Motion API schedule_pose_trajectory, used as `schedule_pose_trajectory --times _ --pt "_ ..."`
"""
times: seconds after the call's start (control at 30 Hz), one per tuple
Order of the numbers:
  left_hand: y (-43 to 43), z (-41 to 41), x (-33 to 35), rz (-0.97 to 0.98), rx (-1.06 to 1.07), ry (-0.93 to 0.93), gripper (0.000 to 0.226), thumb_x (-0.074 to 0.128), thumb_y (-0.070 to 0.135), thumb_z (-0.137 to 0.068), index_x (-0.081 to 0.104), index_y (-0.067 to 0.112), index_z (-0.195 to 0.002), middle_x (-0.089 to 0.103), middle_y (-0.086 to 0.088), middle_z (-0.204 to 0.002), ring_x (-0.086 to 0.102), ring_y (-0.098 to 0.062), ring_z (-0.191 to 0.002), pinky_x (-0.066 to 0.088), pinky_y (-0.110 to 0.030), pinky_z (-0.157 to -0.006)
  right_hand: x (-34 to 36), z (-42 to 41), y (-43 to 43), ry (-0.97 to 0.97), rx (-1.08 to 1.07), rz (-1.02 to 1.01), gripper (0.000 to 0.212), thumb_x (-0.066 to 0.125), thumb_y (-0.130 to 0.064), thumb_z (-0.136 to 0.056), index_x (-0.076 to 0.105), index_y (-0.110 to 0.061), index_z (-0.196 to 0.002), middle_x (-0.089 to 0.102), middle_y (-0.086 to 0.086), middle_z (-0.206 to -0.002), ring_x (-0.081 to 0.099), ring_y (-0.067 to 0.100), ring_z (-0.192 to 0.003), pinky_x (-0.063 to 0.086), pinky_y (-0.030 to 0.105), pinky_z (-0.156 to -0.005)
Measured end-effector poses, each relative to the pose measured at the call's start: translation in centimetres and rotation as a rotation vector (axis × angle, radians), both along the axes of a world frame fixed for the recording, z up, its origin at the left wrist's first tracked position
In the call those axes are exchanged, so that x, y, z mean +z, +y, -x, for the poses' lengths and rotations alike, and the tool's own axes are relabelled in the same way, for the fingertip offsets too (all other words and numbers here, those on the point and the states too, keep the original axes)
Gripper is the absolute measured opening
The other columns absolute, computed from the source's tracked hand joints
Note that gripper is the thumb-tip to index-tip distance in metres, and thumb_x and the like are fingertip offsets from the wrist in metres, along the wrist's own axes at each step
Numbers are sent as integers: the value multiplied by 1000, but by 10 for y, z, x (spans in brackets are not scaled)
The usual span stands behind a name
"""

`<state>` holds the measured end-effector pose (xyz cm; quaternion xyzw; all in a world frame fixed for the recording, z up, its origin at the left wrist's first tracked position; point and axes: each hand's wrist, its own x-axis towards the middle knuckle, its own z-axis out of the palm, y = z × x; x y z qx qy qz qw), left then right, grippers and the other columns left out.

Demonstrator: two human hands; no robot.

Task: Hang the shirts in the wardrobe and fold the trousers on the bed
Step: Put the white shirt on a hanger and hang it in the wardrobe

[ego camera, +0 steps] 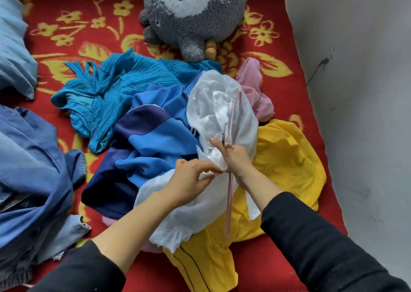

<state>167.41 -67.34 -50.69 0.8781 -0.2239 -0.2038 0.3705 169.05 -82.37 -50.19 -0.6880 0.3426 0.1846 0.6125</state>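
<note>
Your left hand (191, 180) pinches the white shirt (219, 105) and your right hand (234, 159) grips the pink hanger (229, 202) atop the clothes pile (155, 125) (wall (355, 91) close on the right); bare bed (73, 9) lies beyond the pile.

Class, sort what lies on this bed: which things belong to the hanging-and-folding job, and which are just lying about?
Job: white shirt pinched by the left hand; pink hanger gripped by the right hand; blue jacket, teal garment, yellow garment, pink garment, denim clothes.
Lying about: grey plush toy, blue pillow.
</note>
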Motion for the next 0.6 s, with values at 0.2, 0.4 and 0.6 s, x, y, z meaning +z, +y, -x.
schedule_pose_trajectory --times 0.2,0.4,0.6 --pt "3 -12 19 99 452 62 29 51 5 -84 72 21 -97 69 12 -93 60 -6 -84 47 -25 -81 23 19 -13 -225 -166 292 24 57 -5 -85 54 1 -62 53 8 -60 48 33 -61 38 35 -57" --pt "-31 -45 46 -95 185 -121 52 58 24 -88 44 30 -138 44 2 -143 36 -19 -131 34 -33 -103 73 48 -29 -394 -47 342 38 63 -15 -85 45 -11 -52 42 2 -50 38 12 -51 38 32 -56" --pt "-62 -44 85 35 255 -184 36 55 17 -87 65 27 -120 62 -4 -124 54 -25 -116 44 -37 -93 138 73 -56 -445 64 283 25 67 -25 -83 65 -10 -63 57 -14 -60 51 9 -75 39 24 -63"
